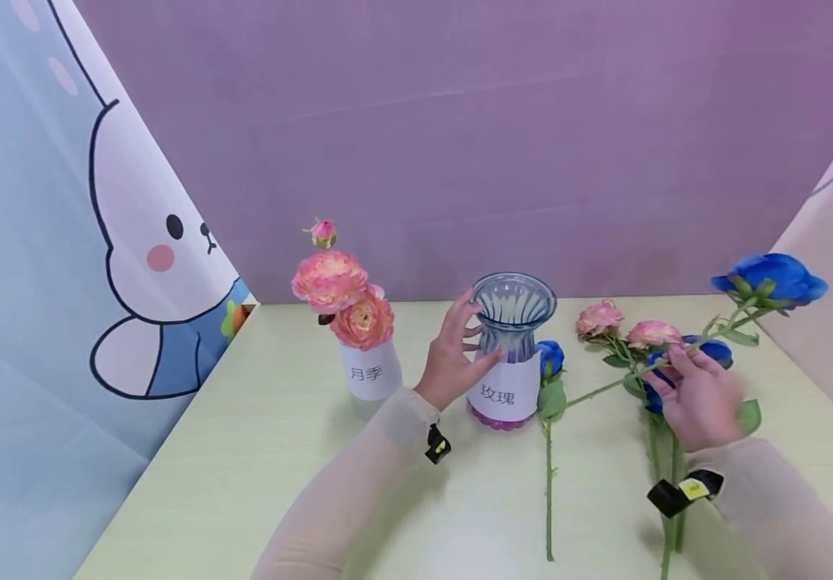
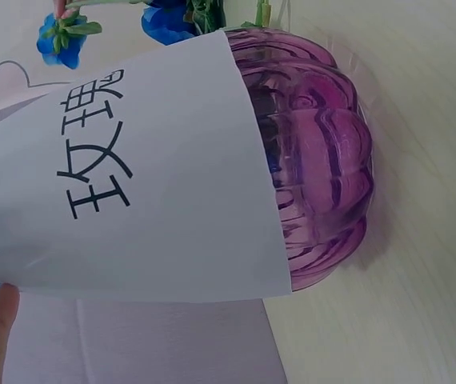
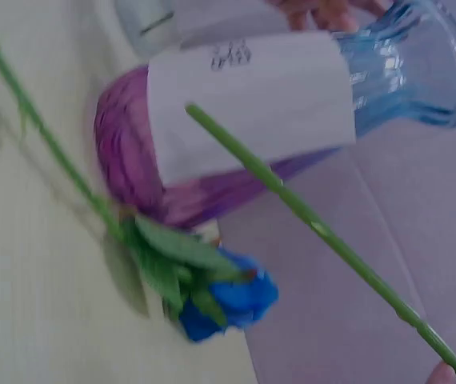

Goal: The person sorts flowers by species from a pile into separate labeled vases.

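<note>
A glass vase (image 1: 514, 342), blue at the neck and purple at the base, stands upright with a white paper label (image 2: 164, 176) around it. My left hand (image 1: 453, 362) holds its neck from the left, thumb in front. Between thumb and fingers, my right hand (image 1: 702, 399) pinches the stem (image 3: 324, 236) of a blue rose (image 1: 775, 282). That bloom points up and right; the cut stem end slants left towards the vase, appearing in front of the label in the right wrist view. Another blue rose (image 3: 232, 300) lies right of the vase.
Left of the vase, a second labelled vase (image 1: 373, 374) holds pink flowers (image 1: 329, 282). Under and behind my right hand lie pink flowers (image 1: 601, 318) and more blue roses (image 1: 714, 350), stems towards the front. A purple backdrop (image 1: 460, 145) rises behind the table (image 1: 242, 499).
</note>
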